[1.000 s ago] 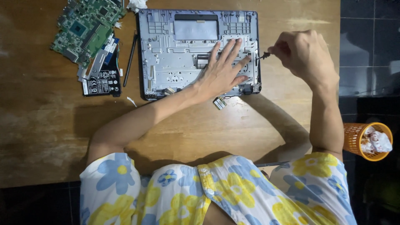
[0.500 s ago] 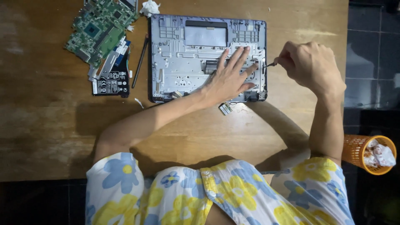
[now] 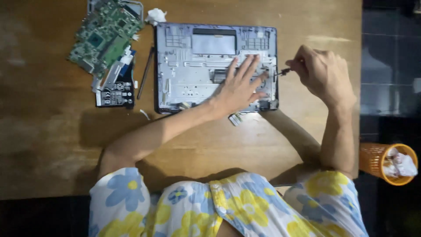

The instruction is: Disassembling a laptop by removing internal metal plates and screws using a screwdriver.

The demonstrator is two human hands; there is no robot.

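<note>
An opened grey laptop shell (image 3: 193, 66) lies on the wooden table (image 3: 52, 145), its inner frame facing up. My left hand (image 3: 239, 85) rests flat on the shell's right part with fingers spread, pressing it down. My right hand (image 3: 322, 74) is closed around a small screwdriver (image 3: 282, 72) whose tip touches the shell's right edge. A small loose part (image 3: 236, 118) lies on the table just below the shell, next to my left wrist.
A green circuit board (image 3: 105, 37) and a black battery pack (image 3: 115, 94) lie left of the shell, with a thin dark rod (image 3: 145, 72) between them. Crumpled white paper (image 3: 155, 16) sits at the top. An orange waste basket (image 3: 388, 163) stands on the floor at right.
The view has shifted slightly, so everything sits a little lower and further right in the frame. Both hands keep their places on the shell and the screwdriver.
</note>
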